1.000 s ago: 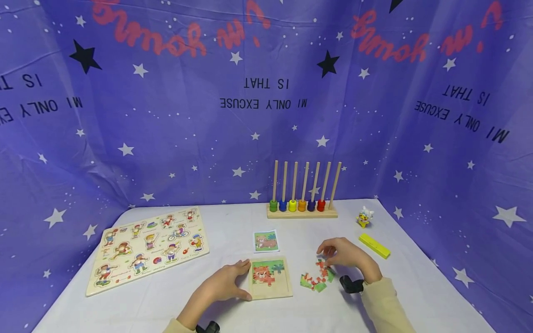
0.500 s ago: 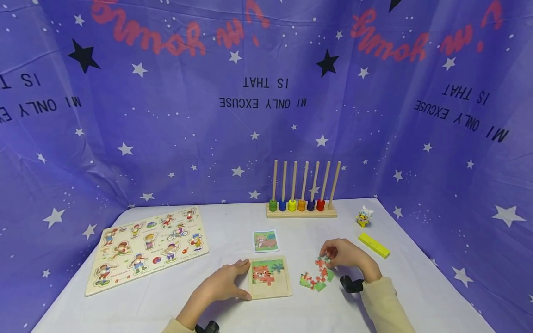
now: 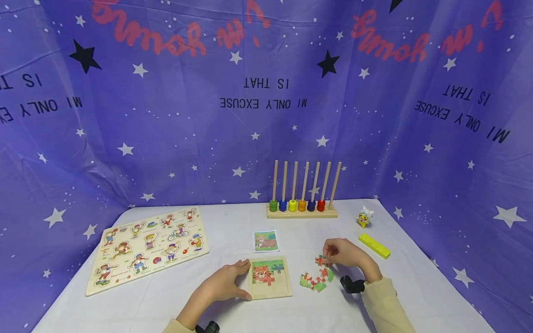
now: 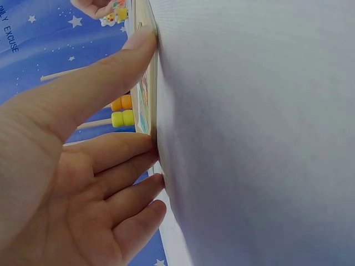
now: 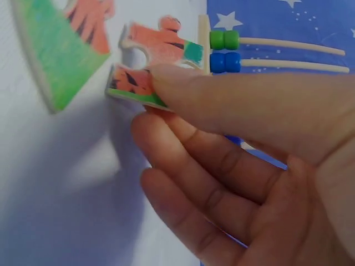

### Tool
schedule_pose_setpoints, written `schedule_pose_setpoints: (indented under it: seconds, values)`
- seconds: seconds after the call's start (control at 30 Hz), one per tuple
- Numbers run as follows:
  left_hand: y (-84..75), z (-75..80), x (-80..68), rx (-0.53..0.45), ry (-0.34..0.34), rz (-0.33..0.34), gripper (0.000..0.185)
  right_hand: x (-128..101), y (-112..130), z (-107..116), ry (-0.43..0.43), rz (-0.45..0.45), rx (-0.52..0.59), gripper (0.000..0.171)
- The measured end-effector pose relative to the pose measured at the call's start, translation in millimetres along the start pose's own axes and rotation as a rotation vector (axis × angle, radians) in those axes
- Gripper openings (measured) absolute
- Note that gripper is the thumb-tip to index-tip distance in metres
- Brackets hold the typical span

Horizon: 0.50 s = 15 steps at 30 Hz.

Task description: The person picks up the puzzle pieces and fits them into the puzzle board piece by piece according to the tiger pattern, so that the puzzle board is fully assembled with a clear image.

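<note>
Orange-and-green puzzle piece (image 5: 128, 83) was pinched by the right hand (image 3: 345, 254), loose pieces (image 3: 319, 287) were spread just beside it, wooden tray (image 3: 280, 289) was touched at its left edge by the outspread left hand (image 3: 225, 281).

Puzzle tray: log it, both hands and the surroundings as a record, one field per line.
puzzle tray: partly filled, animal face showing, lower part bare
left hand: touches the tray's left edge
right hand: pinches a puzzle piece
loose pieces: right of the tray
picture card: behind the tray
bead rack: behind and right of the card
far left: board with sports figures
far right: yellow block, figurine behind it
</note>
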State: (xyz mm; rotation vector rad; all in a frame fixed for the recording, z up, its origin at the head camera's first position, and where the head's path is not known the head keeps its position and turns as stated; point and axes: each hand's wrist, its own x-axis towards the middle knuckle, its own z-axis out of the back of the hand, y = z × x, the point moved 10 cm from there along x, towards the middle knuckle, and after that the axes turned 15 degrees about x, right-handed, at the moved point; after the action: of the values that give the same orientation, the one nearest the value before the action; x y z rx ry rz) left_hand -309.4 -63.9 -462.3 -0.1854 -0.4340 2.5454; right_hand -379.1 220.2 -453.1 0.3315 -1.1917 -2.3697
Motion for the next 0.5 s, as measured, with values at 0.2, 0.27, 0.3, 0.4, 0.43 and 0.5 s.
schedule_pose_setpoints:
  seconds: [0.2,0.27,0.3,0.4,0.43,0.5]
  values:
    - [-0.5,0.9,0.0,0.004,0.0,0.001,0.086,1,12,2,-0.042,0.064,0.028,0.011]
    - [-0.8,1.2,-0.1,0.0,0.0,0.002,0.086,2,17,1,-0.053,0.08,0.034,0.012]
    - [-0.9,1.2,-0.1,-0.001,-0.001,0.001,0.086,2,19,0,-0.054,0.087,0.035,0.012]
    - [-1.3,1.2,-0.4,-0.002,-0.002,0.001,0.087,4,27,-4,-0.055,0.116,0.038,0.011]
    - [-1.2,1.1,-0.4,-0.001,-0.002,0.001,0.087,5,30,-6,-0.055,0.126,0.037,0.011]
    - [-0.7,0.6,-0.3,0.001,0.0,0.004,0.087,6,34,-9,-0.053,0.136,0.034,0.011]
